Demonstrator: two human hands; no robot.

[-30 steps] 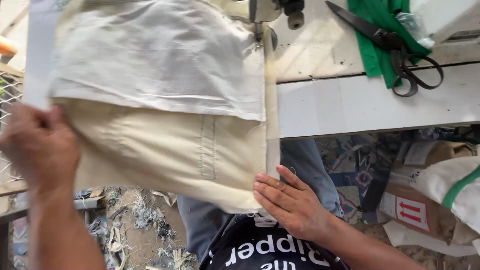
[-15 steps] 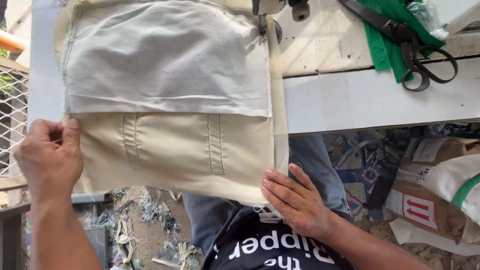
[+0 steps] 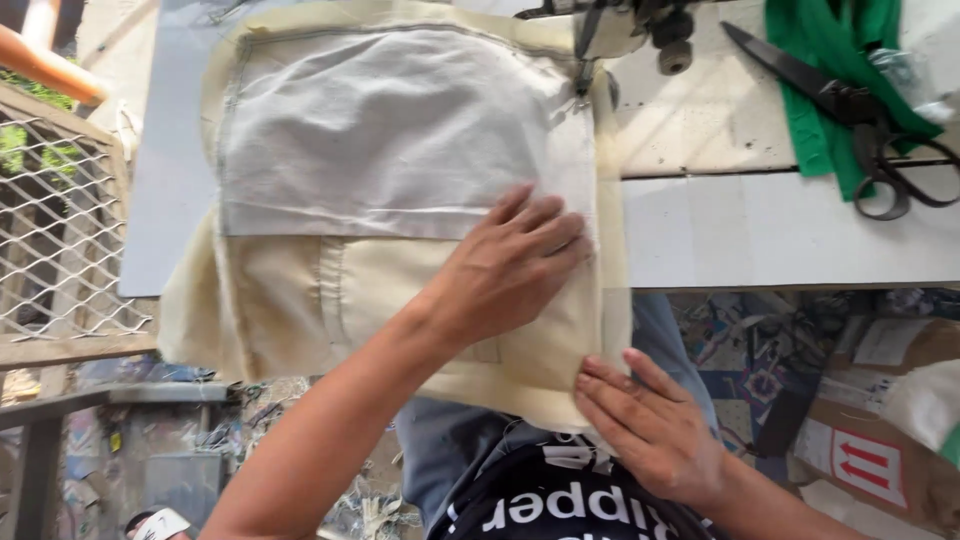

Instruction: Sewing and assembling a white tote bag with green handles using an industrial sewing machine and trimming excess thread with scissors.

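A cream cloth piece (image 3: 290,300) lies over the edge of a white sewing table (image 3: 780,230), with a paler lining panel (image 3: 400,130) stitched on its upper part. My left hand (image 3: 510,265) rests flat on the middle of the cloth, fingers spread, across the lining's lower edge. My right hand (image 3: 650,425) lies flat against the cloth's hanging lower right corner, fingers apart. Neither hand grips anything. The sewing machine's presser foot (image 3: 585,75) sits at the cloth's upper right edge.
Black scissors (image 3: 860,130) lie on a strip of green cloth (image 3: 830,60) at the table's far right. A wire mesh panel (image 3: 60,220) stands to the left. A cardboard box with red arrows (image 3: 870,460) and fabric scraps lie on the floor below.
My left hand has let go of the cloth's left edge and moved right to lie flat on its middle. My right hand stays at the lower right corner.
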